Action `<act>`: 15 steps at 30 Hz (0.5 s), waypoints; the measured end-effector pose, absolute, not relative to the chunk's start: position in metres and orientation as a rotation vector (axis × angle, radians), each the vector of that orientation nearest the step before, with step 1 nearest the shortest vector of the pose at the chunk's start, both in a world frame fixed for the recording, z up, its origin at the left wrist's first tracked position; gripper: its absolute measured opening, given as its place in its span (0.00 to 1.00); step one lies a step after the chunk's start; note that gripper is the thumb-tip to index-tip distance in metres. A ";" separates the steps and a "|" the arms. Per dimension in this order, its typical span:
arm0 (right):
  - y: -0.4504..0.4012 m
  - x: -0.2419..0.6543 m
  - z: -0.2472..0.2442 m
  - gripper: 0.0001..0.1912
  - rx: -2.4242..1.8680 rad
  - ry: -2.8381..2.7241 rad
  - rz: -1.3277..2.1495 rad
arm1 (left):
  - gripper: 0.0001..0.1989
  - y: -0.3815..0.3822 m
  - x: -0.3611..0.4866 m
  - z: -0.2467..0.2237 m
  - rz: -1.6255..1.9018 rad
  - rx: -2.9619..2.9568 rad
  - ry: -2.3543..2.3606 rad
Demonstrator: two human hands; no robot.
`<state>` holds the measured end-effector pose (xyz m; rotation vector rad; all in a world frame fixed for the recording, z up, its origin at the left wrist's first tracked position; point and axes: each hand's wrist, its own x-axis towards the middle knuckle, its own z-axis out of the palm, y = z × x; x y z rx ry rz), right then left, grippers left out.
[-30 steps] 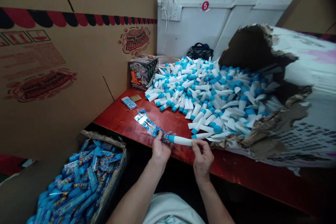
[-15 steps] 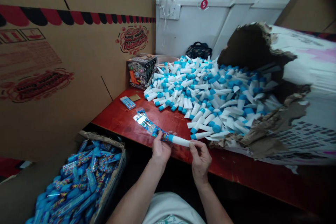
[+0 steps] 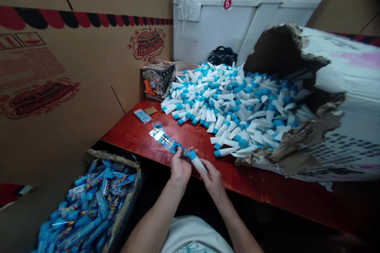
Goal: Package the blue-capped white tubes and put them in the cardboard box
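Both hands at the near edge of the bench (image 3: 115, 136), close together. Left hand (image 3: 180, 169): fingers closed lightly, thumb on top, on the near end of the patterned sleeves (image 3: 164, 139). Their far ends lie flat toward the bench's left side, fanned a little; the bench probably carries their length, so a light grip is enough. Right hand (image 3: 213, 181): thumb and fingers nearly shut on the flat white end of a blue-capped tube (image 3: 197, 162). Tube slants, cap up by the sleeve end; whether the cap is inside a sleeve or just against it, cannot tell. Holding it by the tail seems to leave the cap end free.

Heap of tubes (image 3: 219, 97) covers the back middle and right, running into the torn mouth of a carton (image 3: 347, 126) on its side; opening faces the heap, likely so tubes spill within the right hand's reach. Small flat blue pack (image 3: 143, 116) and brown card (image 3: 150, 110) near the left edge, apart from the heap. Picture box (image 3: 157, 81) behind them. Below the left edge, an open box (image 3: 126, 207) of sleeved tubes (image 3: 89, 219), nearest the left arm, presumably for easy reach.
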<state>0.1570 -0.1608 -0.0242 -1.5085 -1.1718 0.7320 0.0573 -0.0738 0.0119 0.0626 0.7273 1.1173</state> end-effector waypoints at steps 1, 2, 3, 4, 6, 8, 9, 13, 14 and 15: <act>-0.160 0.155 -0.024 0.17 -1.494 -1.147 0.787 | 0.08 -0.074 0.057 0.012 1.115 0.065 0.727; -0.160 0.154 -0.023 0.18 -1.463 -1.098 0.868 | 0.09 -0.073 0.056 0.012 1.108 0.058 0.732; -0.160 0.153 -0.022 0.19 -1.414 -1.031 0.967 | 0.10 -0.072 0.054 0.012 1.096 0.042 0.742; -0.160 0.152 -0.021 0.20 -1.348 -0.946 1.071 | 0.10 -0.071 0.053 0.012 1.075 0.023 0.751; -0.160 0.151 -0.017 0.21 -1.199 -0.763 1.246 | 0.11 -0.070 0.050 0.010 1.041 0.000 0.758; -0.160 0.151 -0.011 0.21 -1.084 -0.629 1.345 | 0.11 -0.070 0.048 0.008 1.027 0.023 0.757; -0.160 0.150 -0.008 0.20 -1.052 -0.591 1.355 | 0.10 -0.070 0.048 0.008 1.032 0.049 0.757; -0.153 0.146 0.002 0.13 -1.029 -0.531 1.193 | 0.07 -0.079 0.053 0.008 1.041 0.149 0.747; -0.150 0.145 0.002 0.11 -1.037 -0.526 1.143 | 0.08 -0.082 0.055 0.009 1.026 0.161 0.739; -0.147 0.144 0.001 0.10 -1.051 -0.525 1.097 | 0.09 -0.085 0.057 0.010 1.005 0.169 0.729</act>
